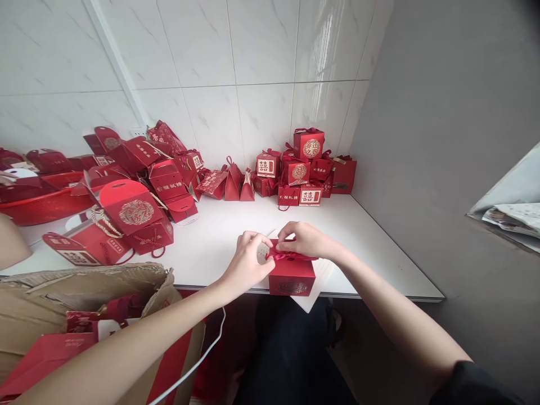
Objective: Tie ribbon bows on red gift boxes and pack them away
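A red gift box (292,275) with a round ornament on its front face stands near the table's front edge, partly over a sheet of paper (323,277). Across its top runs a dark red ribbon (282,254). My left hand (250,260) pinches the ribbon at the box's left side, thumb and fingers closed. From the right, my right hand (301,239) reaches over the top with its fingertips closed on the ribbon too. The exact shape of the knot or loop is partly hidden by my fingers.
Finished-looking red boxes (310,145) are stacked by the wall. A heap of red boxes and bags (135,216) and a red basin (46,211) lie left. An open cardboard carton (164,287) stands at front left, with a white cable (206,349) nearby. A grey panel (422,140) bounds the right.
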### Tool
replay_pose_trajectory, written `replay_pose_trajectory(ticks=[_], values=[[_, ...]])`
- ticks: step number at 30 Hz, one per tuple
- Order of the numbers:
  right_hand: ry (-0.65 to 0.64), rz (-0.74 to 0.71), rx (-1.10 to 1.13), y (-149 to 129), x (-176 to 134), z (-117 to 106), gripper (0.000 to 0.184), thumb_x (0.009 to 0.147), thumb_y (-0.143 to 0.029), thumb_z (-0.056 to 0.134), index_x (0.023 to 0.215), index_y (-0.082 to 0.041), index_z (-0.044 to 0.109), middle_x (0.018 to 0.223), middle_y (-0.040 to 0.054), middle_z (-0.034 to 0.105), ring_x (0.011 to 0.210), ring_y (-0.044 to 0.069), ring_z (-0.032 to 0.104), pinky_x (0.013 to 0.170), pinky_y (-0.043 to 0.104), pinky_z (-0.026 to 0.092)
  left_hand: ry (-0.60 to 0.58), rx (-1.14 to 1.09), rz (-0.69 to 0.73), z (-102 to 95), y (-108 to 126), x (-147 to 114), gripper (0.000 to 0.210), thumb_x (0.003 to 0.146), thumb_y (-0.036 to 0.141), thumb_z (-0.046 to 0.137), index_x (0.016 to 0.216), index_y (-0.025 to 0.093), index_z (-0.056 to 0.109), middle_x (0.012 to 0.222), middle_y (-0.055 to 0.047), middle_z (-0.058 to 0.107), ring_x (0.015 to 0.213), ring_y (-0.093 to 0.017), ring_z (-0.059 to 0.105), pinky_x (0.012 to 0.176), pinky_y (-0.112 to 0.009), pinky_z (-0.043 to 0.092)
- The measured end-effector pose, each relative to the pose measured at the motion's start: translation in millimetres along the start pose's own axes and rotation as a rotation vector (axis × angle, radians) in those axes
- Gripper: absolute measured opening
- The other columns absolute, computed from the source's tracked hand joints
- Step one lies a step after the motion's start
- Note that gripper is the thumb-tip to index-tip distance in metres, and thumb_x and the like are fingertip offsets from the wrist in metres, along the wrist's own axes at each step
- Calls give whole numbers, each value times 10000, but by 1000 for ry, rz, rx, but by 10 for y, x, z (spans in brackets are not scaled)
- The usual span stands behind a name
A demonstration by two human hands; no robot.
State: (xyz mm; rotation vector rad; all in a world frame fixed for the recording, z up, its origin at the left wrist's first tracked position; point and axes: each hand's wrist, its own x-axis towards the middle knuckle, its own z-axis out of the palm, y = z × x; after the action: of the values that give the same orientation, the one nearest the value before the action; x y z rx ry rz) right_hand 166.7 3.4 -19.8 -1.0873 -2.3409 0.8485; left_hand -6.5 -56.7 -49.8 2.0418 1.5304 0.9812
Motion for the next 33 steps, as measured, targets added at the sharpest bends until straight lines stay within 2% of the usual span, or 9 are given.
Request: replay_pose_trajectory(ticks=[3,6,11,16,24,26,28,31,33], values=[[-36,48,224,133,53,7,113,770,-252,579,714,-165,624,728,5,648,674,132,583,654,251,443,21,132,132,4,41,19,290,675,89,530,924,229,585,1036,-52,442,1091,-243,423,962,-418,371],[24,75,344,234,49,30,148,762,-291,581,707,-154,598,713,6,641,657,119,579,633,241,436,-54,197,193,15,95,59,374,646,27,486,913,245,631,1040,-44,504,1062,-249,441,922,-422,371],[77,104,396,271,50,107,208,742,-357,597,708,-152,587,660,-5,613,636,119,560,595,234,413,-176,83,127,52,161,124,320,717,71,450,898,243,650,1013,-26,599,1026,-235,486,912,-427,353],[144,150,377,247,106,173,244,747,-390,586,692,-153,560,616,-17,581,576,105,519,553,226,393,-128,-2,60,128,144,154,137,809,272,510,792,230,639,915,-20,618,989,-229,487,908,-414,368],[288,307,366,401,11,11,330,833,-476,524,783,-151,545,706,43,624,623,138,582,561,241,447,-126,-3,81,150,117,136,94,809,241,533,787,218,621,878,-18,593,942,-212,482,873,-396,383],[219,354,285,484,-169,-86,469,829,-589,465,771,-140,584,719,73,631,648,156,580,563,259,448,-126,-8,80,148,115,135,88,811,241,536,793,219,619,872,-17,590,937,-211,480,877,-395,379],[53,374,250,535,-367,-161,568,804,-666,425,747,-134,616,740,87,635,680,171,576,585,279,449,-129,-16,80,153,112,137,83,811,242,541,793,217,617,869,-19,584,944,-212,479,883,-393,378],[-128,355,319,532,-562,-209,507,763,-646,518,725,-148,602,749,59,628,695,161,560,634,288,441,-129,-27,76,167,106,142,74,805,234,549,796,212,620,876,-24,572,960,-215,476,893,-391,380],[-97,333,400,511,-576,-216,444,724,-595,606,698,-154,569,722,35,610,701,149,552,671,285,435,-126,-32,73,173,102,142,72,801,229,552,799,211,622,885,-26,566,965,-215,473,899,-394,381]])
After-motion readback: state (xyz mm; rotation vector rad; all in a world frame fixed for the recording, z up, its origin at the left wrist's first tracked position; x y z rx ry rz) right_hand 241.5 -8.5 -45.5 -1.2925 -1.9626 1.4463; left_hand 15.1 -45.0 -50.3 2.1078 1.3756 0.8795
